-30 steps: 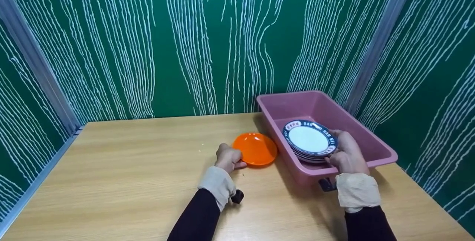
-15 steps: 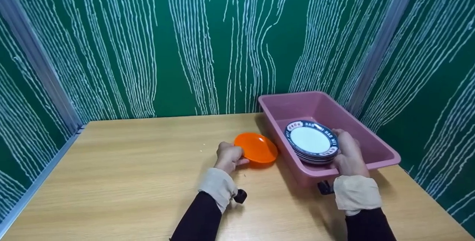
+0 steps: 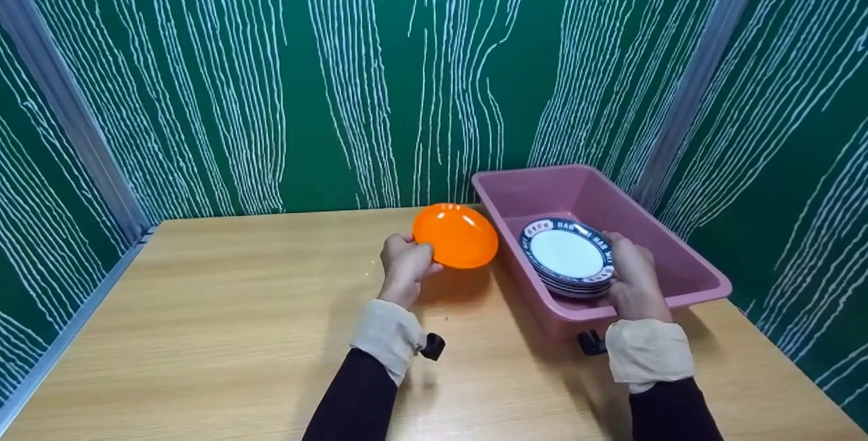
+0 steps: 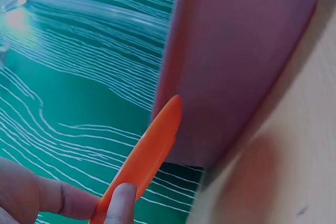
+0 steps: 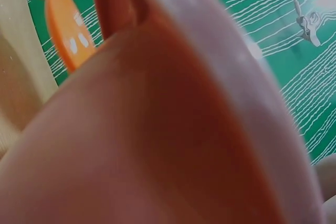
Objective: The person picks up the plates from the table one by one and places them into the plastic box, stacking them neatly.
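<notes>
My left hand pinches the near-left rim of a shiny orange plate between thumb and fingers. The plate is tilted and held above the table, its shadow falling beneath it. In the left wrist view, the thumb presses one face of the orange plate, seen nearly edge-on. Inside a pink plastic basin, my right hand grips the right edge of a stack of white plates with dark, lettered rims. The far fingertips are hidden. The basin's outer wall fills most of the right wrist view.
The wooden table extends left of the basin, with a few tiny specks on it. Green panels with white wavy lines enclose the back and sides, joined by metal posts. A small black wrist camera hangs by the left cuff.
The left hand has lifted the orange plate off the table, tilting it and moving it up and slightly left. The right hand has stayed at the stack, its grip shifting slightly.
</notes>
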Motion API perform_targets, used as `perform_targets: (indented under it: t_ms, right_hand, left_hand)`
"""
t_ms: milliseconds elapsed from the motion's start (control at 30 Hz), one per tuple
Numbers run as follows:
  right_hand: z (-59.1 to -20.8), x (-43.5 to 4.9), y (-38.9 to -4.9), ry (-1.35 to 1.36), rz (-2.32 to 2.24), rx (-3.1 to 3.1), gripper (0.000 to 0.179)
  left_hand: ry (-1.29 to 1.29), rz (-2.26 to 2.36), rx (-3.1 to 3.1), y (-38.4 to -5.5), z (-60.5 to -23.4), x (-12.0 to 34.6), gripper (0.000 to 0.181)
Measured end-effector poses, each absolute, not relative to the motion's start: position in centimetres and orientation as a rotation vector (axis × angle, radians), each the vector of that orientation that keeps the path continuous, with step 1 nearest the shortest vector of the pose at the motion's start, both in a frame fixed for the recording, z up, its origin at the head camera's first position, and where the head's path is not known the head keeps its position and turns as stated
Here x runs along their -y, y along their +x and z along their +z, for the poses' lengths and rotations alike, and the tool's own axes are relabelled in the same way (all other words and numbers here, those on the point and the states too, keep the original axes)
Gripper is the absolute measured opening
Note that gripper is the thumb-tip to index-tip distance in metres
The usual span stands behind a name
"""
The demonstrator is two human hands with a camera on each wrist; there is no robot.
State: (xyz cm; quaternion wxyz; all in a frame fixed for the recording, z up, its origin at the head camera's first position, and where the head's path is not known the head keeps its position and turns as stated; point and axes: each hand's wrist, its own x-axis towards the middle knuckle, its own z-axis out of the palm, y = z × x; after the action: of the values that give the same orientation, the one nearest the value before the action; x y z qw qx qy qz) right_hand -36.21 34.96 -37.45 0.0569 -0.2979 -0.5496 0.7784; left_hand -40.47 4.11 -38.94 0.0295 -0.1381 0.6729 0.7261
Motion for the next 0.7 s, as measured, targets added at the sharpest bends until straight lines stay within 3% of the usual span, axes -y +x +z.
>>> perform_targets:
  t_ms: [233,700]
  right_hand:
    - [-37.6,-34.5,-36.4,-0.842,2.265,1.766,0.054]
    - [-36.6,-32.3,-35.2,-0.383,2.316,2.009,0.060]
  left_hand:
    - [-0.343,2.287,-2.061,-39.6,-37.3,-4.1,0.038]
    - [-0.246,2.324,-1.982,-37.4,-36.1,-6.4,0.040]
